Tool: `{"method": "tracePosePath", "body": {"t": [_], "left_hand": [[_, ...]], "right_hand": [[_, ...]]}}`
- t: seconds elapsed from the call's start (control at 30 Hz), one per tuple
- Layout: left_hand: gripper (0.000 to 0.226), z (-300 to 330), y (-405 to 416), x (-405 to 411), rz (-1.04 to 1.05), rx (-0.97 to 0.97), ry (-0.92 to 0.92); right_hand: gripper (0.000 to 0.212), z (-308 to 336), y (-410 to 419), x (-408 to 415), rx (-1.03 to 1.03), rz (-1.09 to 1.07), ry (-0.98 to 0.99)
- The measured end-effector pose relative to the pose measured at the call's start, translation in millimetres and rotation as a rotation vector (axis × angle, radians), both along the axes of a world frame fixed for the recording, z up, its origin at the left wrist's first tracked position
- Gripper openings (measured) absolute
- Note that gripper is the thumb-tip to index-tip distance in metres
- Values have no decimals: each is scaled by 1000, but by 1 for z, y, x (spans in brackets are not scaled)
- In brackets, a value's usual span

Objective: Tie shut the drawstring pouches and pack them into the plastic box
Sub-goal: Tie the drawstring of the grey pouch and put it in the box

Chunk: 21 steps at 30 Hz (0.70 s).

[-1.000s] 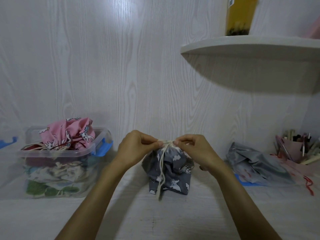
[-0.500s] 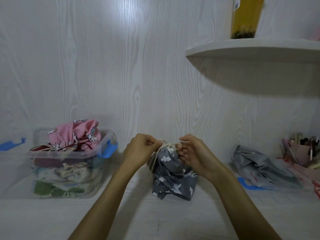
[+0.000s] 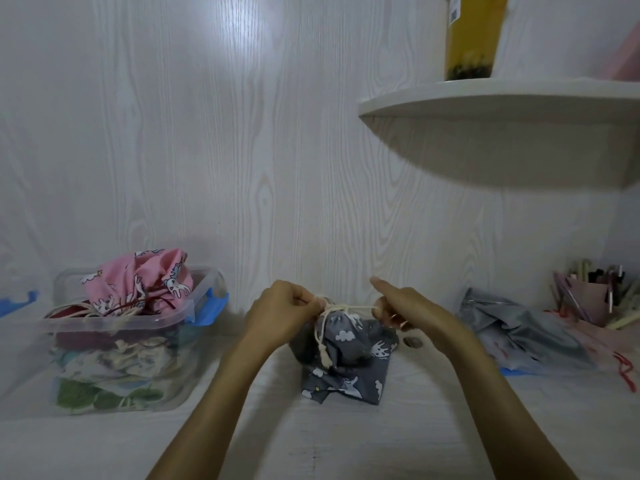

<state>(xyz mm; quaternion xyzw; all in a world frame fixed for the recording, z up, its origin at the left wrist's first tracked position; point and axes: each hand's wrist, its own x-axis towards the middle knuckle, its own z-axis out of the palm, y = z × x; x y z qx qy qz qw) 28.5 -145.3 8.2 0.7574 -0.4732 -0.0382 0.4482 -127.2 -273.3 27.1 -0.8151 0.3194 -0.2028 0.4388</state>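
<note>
Box (image 3: 121,344) is stuffed, with a pink pouch (image 3: 145,282) heaped above its rim, so the only way in is from above. Bare table (image 3: 242,427) lies between the box and the grey pouch (image 3: 346,362). A shelf (image 3: 502,98) overhangs well right of the box.
</note>
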Motion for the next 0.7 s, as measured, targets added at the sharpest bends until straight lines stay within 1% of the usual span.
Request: {"method": "tracePosePath", "body": {"t": [0.03,0.07,0.13,0.17,0.2,0.23,0.3,0.33,0.37,0.4,0.43,0.5,0.53,0.57,0.6,0.63,0.7], "left_hand": [[21,-3,-1,3,22,-3,-2],[20,-5,-1,5,26,-6,18],[20,-9,0,10,-40,-6,112],[21,-10,-2,10,-93,-7,172],[21,-12,-3,9,-138,-17,246],[22,-14,-6,7,-160,-6,303],[23,-25,-12,7,-166,42,356],[19,-34,-17,9,-147,68,360],[9,-40,-20,12,-111,104,356],[18,-45,-23,13,-90,156,334],[47,-50,-24,14,-87,216,313],[112,-53,-27,15,-115,310,337],[135,-54,-30,17,-151,351,352],[143,-53,-31,16,-196,393,337],[139,-55,-36,17,-218,420,288],[128,-57,-39,18,-227,447,233],[93,-58,-45,16,-226,471,121]], "right_hand": [[49,1,1,-3,59,79,-18],[40,2,2,-7,75,145,-38],[26,2,5,-7,79,270,-58],[25,-1,3,-4,79,312,-63],[28,-6,2,2,75,320,-57],[34,-11,-1,7,68,284,-43],[44,-24,-11,21,35,127,4],[49,-31,-17,24,-34,38,62],[58,-38,-24,26,-141,-15,149],[69,-45,-31,26,-227,-27,230],[83,-50,-36,26,-262,-5,290],[109,-57,-47,21,-226,87,395],[115,-59,-52,19,-217,136,458],[117,-62,-56,18,-220,178,520],[117,-64,-59,18,-223,205,558],[115,-67,-61,18,-223,218,571],[104,-73,-58,20,-259,223,531]]}}
